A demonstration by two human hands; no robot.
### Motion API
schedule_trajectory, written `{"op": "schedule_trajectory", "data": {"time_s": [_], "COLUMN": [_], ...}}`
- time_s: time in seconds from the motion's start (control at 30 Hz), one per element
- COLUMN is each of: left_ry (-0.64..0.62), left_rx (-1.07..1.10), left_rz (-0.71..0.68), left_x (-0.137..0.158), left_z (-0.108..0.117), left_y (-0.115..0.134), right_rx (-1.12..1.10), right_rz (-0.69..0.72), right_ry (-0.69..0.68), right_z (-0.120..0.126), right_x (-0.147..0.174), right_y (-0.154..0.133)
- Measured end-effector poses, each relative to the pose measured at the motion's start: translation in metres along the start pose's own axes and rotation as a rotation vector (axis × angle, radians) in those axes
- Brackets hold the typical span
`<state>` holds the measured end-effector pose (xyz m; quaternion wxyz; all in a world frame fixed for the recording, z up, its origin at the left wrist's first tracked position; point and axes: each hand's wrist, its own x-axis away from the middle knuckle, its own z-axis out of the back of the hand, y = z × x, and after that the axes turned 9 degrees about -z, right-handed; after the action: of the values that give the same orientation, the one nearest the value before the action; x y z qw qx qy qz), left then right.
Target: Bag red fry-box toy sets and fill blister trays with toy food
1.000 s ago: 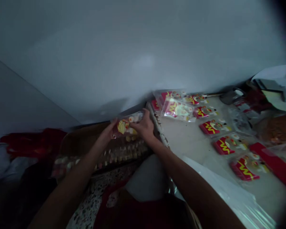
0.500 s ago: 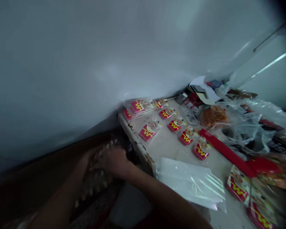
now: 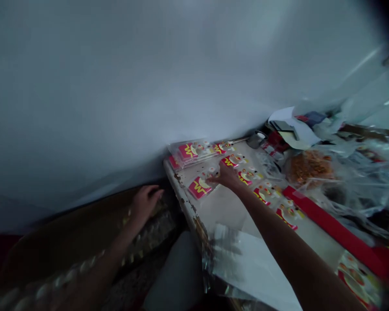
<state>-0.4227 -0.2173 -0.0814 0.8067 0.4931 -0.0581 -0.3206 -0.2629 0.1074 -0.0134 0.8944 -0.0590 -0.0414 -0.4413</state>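
My right hand [image 3: 226,175] is stretched over the surface [image 3: 215,206], fingertips at the upper right edge of a clear packet [image 3: 199,186] that lies near the chipped left edge; whether they pinch it I cannot tell. The packet has a red panel with a bold yellow zigzag, readable as an M or a W, and small coloured pieces beside it. Any smaller print is too blurred for me to read.

The same red and yellow mark shows on a slanting row of packets [image 3: 262,194] partly behind my wrist and forearm, and on the overlapping pile of packets [image 3: 188,152] by the wall [image 3: 132,95].

My left hand [image 3: 145,202] hangs over the brown box [image 3: 61,242] at lower left, fingers loosely curled with a gap at the thumb. Inside the box, along its near side, small clear packs [image 3: 152,235] stand on edge in a line, their contents dim and blurred.

Across the surface, a clear bag [image 3: 311,167] holds orange-brown bits, with crumpled clear plastic [image 3: 353,196] to its right. A long red strip [image 3: 332,229] runs diagonally in front of them. Nearest me lie glossy clear sleeves [image 3: 256,263], overhanging the surface's edge.
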Motion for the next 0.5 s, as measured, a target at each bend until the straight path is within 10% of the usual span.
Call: {"op": "schedule_trajectory", "data": {"time_s": [0.13,0.27,0.5], "left_ry": [-0.154,-0.261,-0.174], "left_rx": [0.015,-0.257,-0.265], "left_rz": [-0.377,-0.344,-0.474], "left_x": [0.016,0.014,-0.027], "left_z": [-0.052,-0.086,-0.06], "left_y": [0.079,0.108,0.136], "right_rx": [0.013,-0.105,-0.581], "right_rz": [-0.061,0.004,0.041], "right_ry": [-0.06,0.086,0.187], "right_z": [-0.006,-0.005,0.053], "right_x": [-0.004,0.013,0.022], "right_y": [0.005,0.012,0.007]}}
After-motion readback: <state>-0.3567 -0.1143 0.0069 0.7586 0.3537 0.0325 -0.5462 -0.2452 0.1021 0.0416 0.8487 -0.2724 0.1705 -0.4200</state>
